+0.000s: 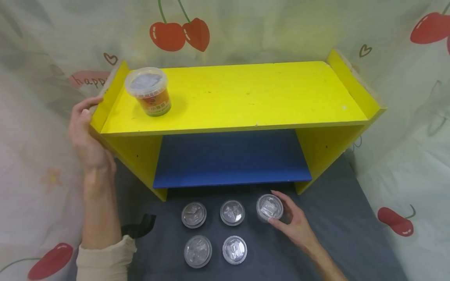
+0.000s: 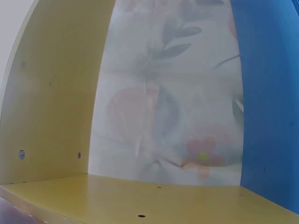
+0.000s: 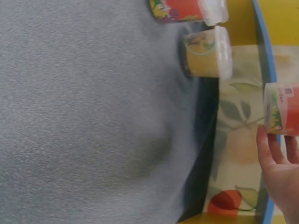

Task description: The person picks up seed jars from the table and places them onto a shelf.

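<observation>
Cherry-print curtains [image 1: 246, 39] surround a grey-covered table [image 1: 355, 226] with a yellow-and-blue shelf unit [image 1: 246, 97] on it; left hand [image 1: 89, 140] has its fingers hooked over the unit's side board, right hand [image 1: 296, 223] pinches a clear-lidded tub [image 1: 269, 206] between thumb and fingers, lifted just in front of the blue shelf [image 1: 232, 160]; four more tubs [image 1: 232, 212] stand left of it; my worry is the smooth plastic, since a loose pinch could drop it, or a low swing could clip the blue shelf's front edge; the yellow top has no front lip, but there's loads of room right of the orange-labelled tub [image 1: 154, 102].
</observation>
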{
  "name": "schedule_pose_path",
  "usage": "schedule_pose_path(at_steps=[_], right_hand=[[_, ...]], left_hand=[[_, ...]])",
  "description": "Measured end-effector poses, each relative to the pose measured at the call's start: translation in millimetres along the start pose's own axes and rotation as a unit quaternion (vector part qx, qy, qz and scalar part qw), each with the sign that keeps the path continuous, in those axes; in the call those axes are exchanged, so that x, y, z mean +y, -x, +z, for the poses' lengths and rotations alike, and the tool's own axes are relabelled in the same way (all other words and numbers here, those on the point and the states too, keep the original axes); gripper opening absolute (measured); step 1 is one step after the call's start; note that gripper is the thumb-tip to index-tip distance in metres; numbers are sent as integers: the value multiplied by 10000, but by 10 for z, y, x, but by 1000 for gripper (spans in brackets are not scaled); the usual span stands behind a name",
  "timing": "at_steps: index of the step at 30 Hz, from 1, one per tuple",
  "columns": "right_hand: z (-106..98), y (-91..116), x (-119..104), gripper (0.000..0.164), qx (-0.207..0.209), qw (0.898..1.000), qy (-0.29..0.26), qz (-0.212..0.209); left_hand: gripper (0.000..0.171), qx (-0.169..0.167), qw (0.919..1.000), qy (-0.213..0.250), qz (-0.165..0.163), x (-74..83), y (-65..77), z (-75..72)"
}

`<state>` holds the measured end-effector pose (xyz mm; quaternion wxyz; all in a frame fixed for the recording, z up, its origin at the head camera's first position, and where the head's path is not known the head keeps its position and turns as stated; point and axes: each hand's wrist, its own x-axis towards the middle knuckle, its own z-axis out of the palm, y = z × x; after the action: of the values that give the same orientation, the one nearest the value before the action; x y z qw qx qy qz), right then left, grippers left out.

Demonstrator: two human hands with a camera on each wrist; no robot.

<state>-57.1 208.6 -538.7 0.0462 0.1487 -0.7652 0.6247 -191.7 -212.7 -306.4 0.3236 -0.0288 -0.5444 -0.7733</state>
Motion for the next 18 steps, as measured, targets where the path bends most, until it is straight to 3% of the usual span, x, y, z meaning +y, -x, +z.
schedule_pose_path(at_steps=[13, 18], right_hand=[[-15, -60, -257, 74, -179, 9998, -18, -116], [-34, -109, -357, 74, -268, 9990, -63, -351]], left_hand=[[34, 3, 10000, -73, -24, 13, 2, 2], [35, 54, 9999, -100, -23, 5, -2, 9]])
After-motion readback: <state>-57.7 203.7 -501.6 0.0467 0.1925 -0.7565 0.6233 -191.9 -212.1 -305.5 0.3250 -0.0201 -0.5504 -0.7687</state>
